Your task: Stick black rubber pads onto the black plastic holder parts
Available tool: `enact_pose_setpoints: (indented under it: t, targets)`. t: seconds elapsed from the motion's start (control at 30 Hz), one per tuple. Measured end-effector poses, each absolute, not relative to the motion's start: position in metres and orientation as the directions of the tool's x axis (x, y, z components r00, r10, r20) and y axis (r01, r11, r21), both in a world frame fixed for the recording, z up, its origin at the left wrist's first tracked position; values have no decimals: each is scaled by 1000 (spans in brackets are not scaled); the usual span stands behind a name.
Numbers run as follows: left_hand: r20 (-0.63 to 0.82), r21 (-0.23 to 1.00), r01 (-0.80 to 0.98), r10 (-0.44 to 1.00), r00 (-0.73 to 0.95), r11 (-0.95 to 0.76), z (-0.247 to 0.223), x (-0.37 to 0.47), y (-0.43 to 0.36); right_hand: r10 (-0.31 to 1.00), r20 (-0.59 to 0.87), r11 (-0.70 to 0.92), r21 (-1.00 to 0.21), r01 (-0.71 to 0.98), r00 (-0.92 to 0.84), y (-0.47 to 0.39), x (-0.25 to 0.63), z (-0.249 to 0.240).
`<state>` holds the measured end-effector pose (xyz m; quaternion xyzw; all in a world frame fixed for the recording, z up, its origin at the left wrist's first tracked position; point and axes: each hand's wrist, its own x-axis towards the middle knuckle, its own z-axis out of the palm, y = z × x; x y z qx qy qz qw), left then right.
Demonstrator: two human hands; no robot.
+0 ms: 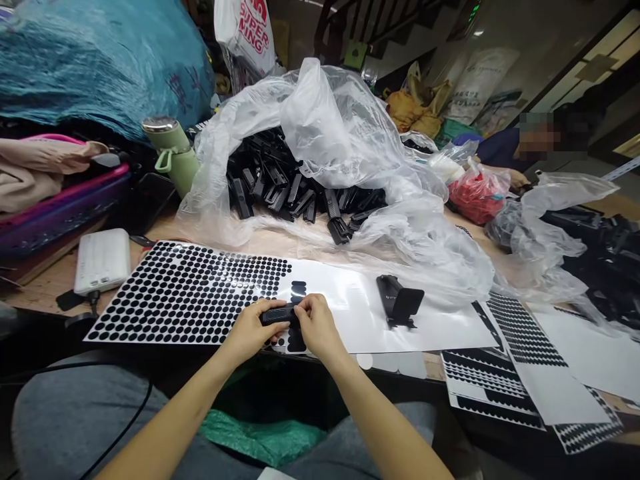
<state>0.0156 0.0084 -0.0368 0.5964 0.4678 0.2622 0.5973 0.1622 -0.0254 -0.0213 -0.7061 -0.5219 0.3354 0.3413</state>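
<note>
My left hand point(260, 327) is closed around a small black plastic part point(278, 316) with a ribbed surface. At its right end, the thumb and fingers of my right hand point(316, 325) are pinched together against it; anything small between those fingertips is hidden. Both hands are just above a white sheet of black stickers point(200, 287), round dots on the left and a short column of oblong ones point(299, 289) beside my hands. To the right, an unfolded black phone stand point(400, 300) rests on the bare white part of the sheet.
Behind the sheet, a clear plastic bag point(340, 133) spills black parts point(280, 187). A white power bank point(103, 260) and green flask point(175, 157) stand left. More sticker sheets point(525, 327) overlap the table edge at right. Another person point(505, 147) sits far right.
</note>
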Motion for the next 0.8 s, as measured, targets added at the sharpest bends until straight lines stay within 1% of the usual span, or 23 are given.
enact_pose_setpoints:
  t: [0.3,0.43,0.5,0.53,0.67,0.73,0.8]
  targets:
    - [-224,965,226,872,435,135,-40,14,9,964,-111,-228,-813,536,243,-28,159,-22]
    - [-226,964,228,873,432,137,-40,14,9,970,-79,-204,-775,598,228,-26,161,-22]
    - [-233,962,235,870,433,141,-40,15,10,962,-46,-217,-730,648,269,-16,164,-23]
    - [-234,961,241,870,434,138,-40,15,10,951,-45,-249,-695,675,305,-8,165,-23]
    - [-228,957,263,873,431,120,-40,16,11,904,-126,-411,-513,753,408,27,166,-25]
    - [-225,959,259,873,433,118,-41,16,11,895,-144,-437,-475,764,422,37,162,-26]
    - [-215,962,250,874,435,113,-42,16,11,890,-142,-445,-472,761,433,39,157,-26]
